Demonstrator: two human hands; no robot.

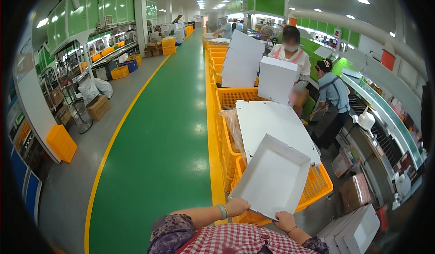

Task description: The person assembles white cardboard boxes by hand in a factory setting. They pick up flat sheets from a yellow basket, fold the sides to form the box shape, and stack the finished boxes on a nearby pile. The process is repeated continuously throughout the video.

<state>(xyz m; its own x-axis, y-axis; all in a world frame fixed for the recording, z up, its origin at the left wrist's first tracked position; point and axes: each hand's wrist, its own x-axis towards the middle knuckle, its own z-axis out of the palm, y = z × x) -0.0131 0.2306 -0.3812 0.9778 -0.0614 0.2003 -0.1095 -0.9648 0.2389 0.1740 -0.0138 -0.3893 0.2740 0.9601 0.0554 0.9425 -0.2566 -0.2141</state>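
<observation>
A shallow white cardboard box (pixel 273 174), its open side facing up and toward me, is tilted over a yellow plastic crate (pixel 321 184). My left hand (pixel 237 206) is closed on the box's near left corner. Along the near edge, farther right, my right hand (pixel 284 221) grips the same box. Behind it, flat white cardboard (pixel 271 120) lies across the tops of the yellow crates, partly covered by the box. Clear plastic film (pixel 232 125) hangs at the left side of that cardboard.
Across the crates a person in white holds another white box (pixel 276 79). A second person in an apron bends beside a conveyor (pixel 380 136) on the right. Stacked white boxes (pixel 351 233) stand at lower right. A green walkway (pixel 154 163) runs along the left.
</observation>
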